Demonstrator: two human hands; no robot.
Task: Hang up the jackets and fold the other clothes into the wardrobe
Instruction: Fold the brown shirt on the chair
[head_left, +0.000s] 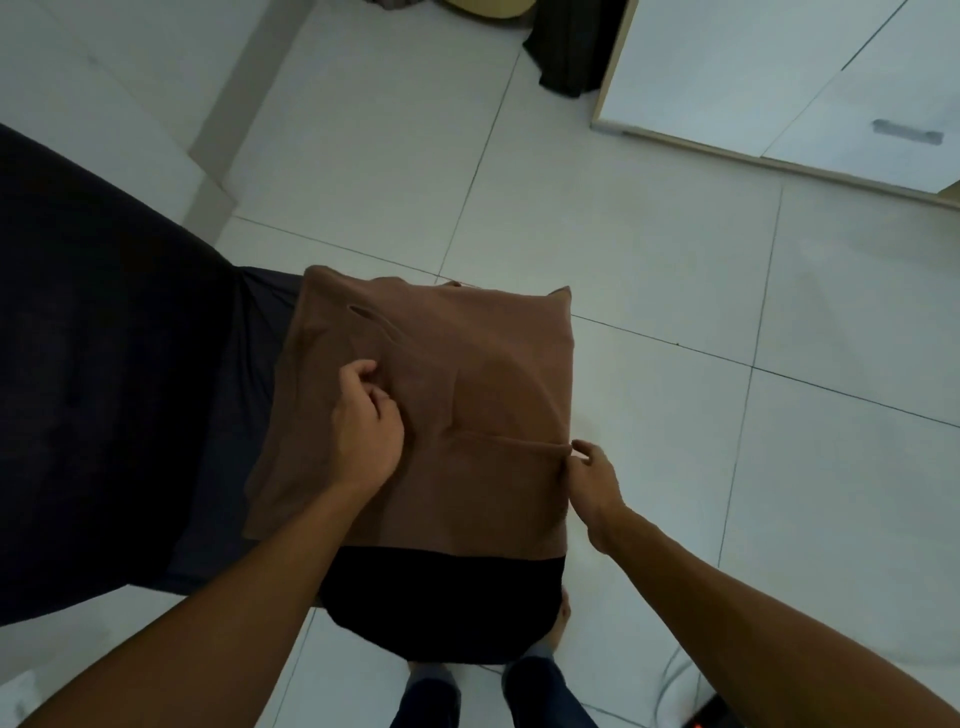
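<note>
Head view: brown shirt (467, 395) half-folded on a dark bed (104, 364) edge, pinched by left hand (366, 423) mid-cloth and right hand (592, 467) at the fold, probably sliding floorward if tugged unevenly.

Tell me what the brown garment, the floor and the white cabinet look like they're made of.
Brown garment: a soft, matte knit fabric, probably cotton jersey; it creases and drapes where the left hand and right hand pinch it.
Floor: large glazed tiles, probably ceramic; pale, slightly glossy, with thin grout lines.
White cabinet: smooth white laminated board, seemingly, with a pale wood-coloured edge and a grey handle, possibly metal.
</note>
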